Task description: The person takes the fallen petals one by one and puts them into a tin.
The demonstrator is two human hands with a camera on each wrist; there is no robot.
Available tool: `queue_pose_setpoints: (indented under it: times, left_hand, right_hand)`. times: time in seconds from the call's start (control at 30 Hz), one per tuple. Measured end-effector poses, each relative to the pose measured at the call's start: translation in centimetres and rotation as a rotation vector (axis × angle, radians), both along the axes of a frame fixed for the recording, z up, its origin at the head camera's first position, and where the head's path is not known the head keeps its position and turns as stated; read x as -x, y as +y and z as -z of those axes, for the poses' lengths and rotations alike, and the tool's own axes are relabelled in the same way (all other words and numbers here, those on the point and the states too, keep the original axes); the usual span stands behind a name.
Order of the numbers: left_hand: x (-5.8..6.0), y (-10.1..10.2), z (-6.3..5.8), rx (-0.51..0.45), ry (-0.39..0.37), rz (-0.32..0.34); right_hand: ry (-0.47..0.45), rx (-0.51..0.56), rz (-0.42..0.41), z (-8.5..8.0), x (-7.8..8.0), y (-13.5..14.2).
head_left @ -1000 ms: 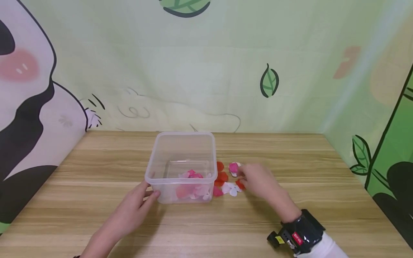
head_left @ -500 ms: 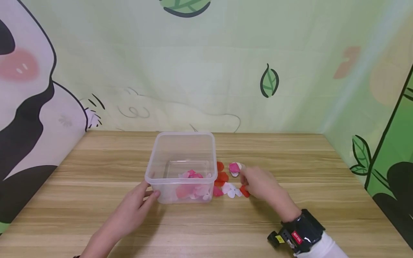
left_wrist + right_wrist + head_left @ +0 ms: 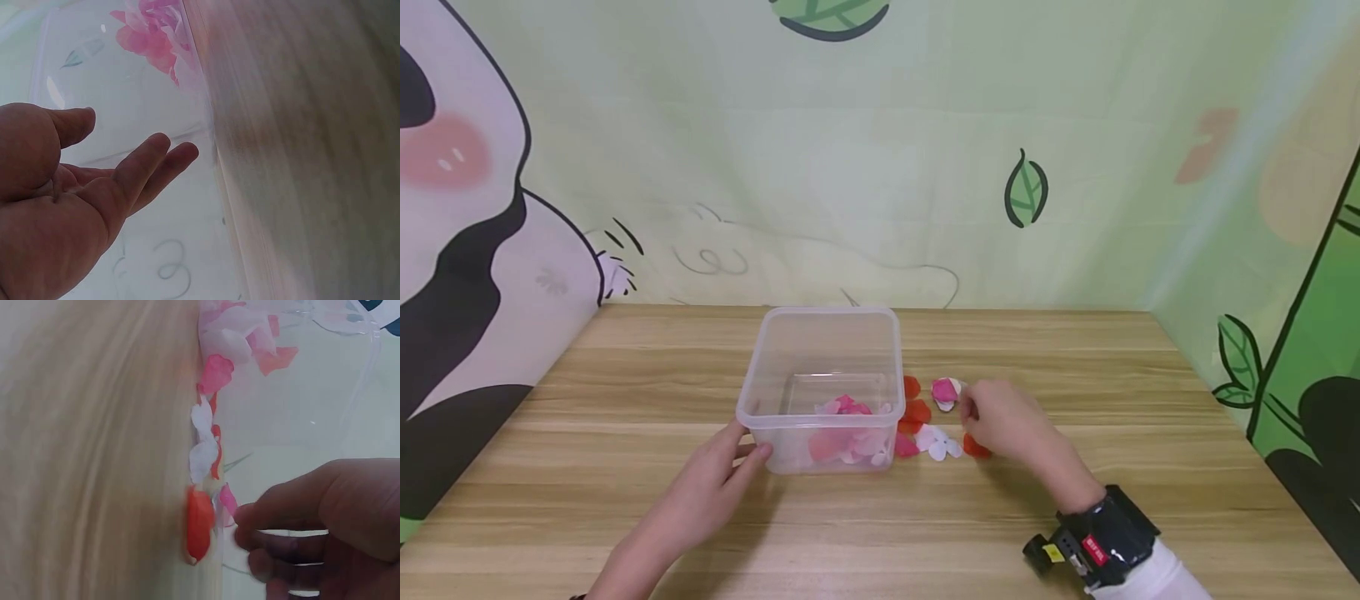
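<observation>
A clear plastic box [image 3: 823,442] stands on the table with pink and white artificial petals [image 3: 850,407] inside. My left hand [image 3: 711,479] rests at its near-left corner, thumb by the front wall, fingers fairly straight. To the right of the box lie red petals [image 3: 916,412], a white flower-shaped petal [image 3: 938,442] and a pink petal over a white one [image 3: 946,392]. Over these loose petals, my right hand [image 3: 1003,421] has its fingers curled and thumb close to the index finger; nothing shows between them. A separate red petal [image 3: 200,525] lies just below its fingertips.
The wood-grain table [image 3: 880,533] runs back to a printed cloth backdrop [image 3: 880,167] with leaves and a panda. On my right wrist sits a black strapped device [image 3: 1108,533] with a small camera sticking out.
The red petal under my right hand has moved right and slightly nearer, away from the white petal. The right hand has shifted a little rightward; the left hand and box have stayed put.
</observation>
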State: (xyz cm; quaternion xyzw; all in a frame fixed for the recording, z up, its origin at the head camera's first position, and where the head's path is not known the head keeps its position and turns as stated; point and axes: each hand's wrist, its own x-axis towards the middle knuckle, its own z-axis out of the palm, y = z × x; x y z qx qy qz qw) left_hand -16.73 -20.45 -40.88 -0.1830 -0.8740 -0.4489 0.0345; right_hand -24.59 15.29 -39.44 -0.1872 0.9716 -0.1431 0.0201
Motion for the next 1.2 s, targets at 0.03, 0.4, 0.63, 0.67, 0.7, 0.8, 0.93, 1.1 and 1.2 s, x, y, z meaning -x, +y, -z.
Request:
queue_pose_setpoints:
  times: [0.03,0.4,0.63,0.67,0.7,0.8,0.93,1.1,1.2]
  left_hand:
    - [0.0,0.0,0.0,-0.002,-0.001,0.001]
    - [0.1,0.0,0.1,0.005,-0.015,-0.007]
    - [0.1,0.0,0.1,0.013,-0.023,-0.013]
    - [0.1,0.0,0.2,0.014,-0.024,-0.014]
    - [0.1,0.0,0.2,0.015,-0.025,-0.015]
    - [0.1,0.0,0.2,0.016,-0.027,-0.017]
    - [0.1,0.0,0.2,0.014,-0.022,-0.015]
    - [0.1,-0.1,0.2,0.014,-0.023,-0.011]
    - [0.2,-0.1,0.2,0.013,-0.020,-0.003]
  right_hand:
    - [-0.004,-0.002,-0.005,0.0,0.0,0.1]
    - [-0.124,-0.098,0.029,-0.2,-0.2,0.5]
    - [0.022,0.098,0.070,-0.8,-0.2,0.1]
    - [0.052,0.132,0.072,-0.9,-0.3,0.0]
    - [0.088,0.159,0.070,-1.1,-0.3,-0.1]
    - [0.209,0.238,0.061,-1.5,-0.5,-0.5]
    - [0.383,0.387,0.022,-2.1,-1.1,-1.3]
    - [0.578,0.583,-0.089,-2.6,-2.0,-2.2]
    - [0.660,0.680,-0.181,-2.7,-2.5,-2.8]
